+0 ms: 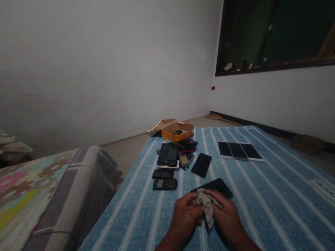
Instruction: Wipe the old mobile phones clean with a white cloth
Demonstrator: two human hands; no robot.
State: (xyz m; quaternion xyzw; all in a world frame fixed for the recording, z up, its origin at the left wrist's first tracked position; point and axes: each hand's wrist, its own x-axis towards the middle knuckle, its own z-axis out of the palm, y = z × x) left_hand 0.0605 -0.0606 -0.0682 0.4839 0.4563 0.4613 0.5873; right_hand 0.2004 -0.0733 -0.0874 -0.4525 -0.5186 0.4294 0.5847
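Observation:
Near the front of the striped cloth, my left hand (186,212) and my right hand (226,212) are close together, both closed on a crumpled whitish cloth (207,205). One end of the cloth hangs down between them. Just beyond my fingers lies a dark tablet or large phone (219,187), its near part hidden by my hands. A smaller black phone (201,165) rests a little farther off. Left of it are two black keypad phones (164,184), one behind the other, and a heap of several phones (172,155).
An open orange box (187,130) with a phone inside stands at the far end, its lid (160,127) beside it. Three phones with white or grey edges (238,151) lie in a row at right. A bed with a flowered cover (23,188) is at left.

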